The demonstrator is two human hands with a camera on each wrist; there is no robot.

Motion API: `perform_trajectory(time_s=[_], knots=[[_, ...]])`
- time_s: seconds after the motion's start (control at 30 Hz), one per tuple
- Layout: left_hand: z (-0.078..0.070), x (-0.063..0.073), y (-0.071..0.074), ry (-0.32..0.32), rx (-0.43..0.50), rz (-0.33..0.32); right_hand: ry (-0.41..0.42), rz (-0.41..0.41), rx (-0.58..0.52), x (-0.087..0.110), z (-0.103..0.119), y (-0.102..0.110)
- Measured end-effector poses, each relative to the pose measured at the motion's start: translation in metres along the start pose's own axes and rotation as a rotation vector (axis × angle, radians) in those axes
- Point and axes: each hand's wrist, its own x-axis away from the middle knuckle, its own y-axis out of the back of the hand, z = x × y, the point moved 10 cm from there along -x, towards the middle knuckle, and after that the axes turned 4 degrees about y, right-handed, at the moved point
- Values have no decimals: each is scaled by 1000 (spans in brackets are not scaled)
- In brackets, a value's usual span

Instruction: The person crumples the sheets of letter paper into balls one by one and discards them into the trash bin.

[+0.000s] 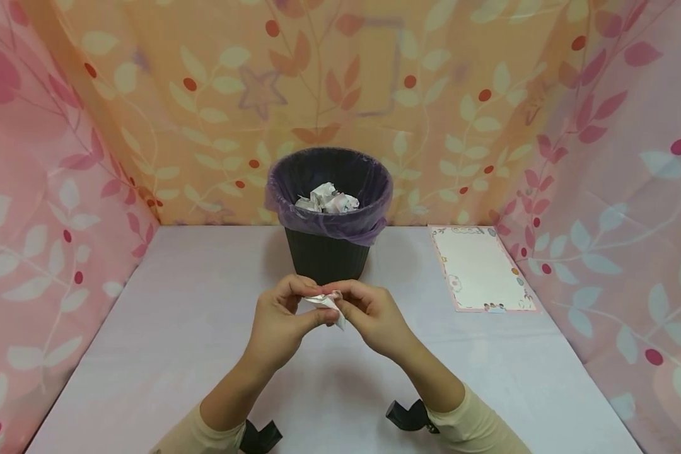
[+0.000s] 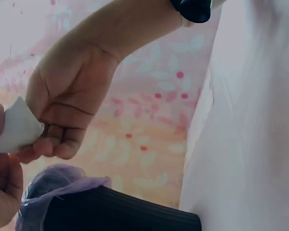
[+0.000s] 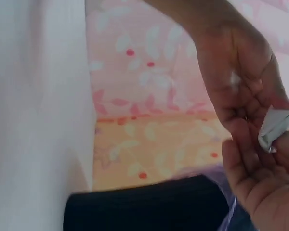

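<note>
White tbl [image 1: 193,284] below, hands [image 1: 278,325] [image 1: 381,320] pinch scrap [image 1: 325,301], prob. paper.

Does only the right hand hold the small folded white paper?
No: in the head view, the left hand and right hand both pinch the small folded white paper.

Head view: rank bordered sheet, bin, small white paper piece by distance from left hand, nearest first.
From the left hand:
1. Small white paper piece: pinched in its fingers.
2. Bin: just beyond the hand, ahead.
3. Bordered sheet: off to the right, on the table.
</note>
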Motion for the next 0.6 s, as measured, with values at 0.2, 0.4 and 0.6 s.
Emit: perform_trajectory(time_s=[0.2, 0.4, 0.6], knots=[[-1, -4, 13, 20, 69, -42, 165, 125, 34, 0, 16, 3], [-5, -7, 11, -4, 135, 3, 451, -74, 354, 4, 50, 19], [-2, -4, 5, 76, 149, -10, 806, -256, 697, 22, 83, 9]])
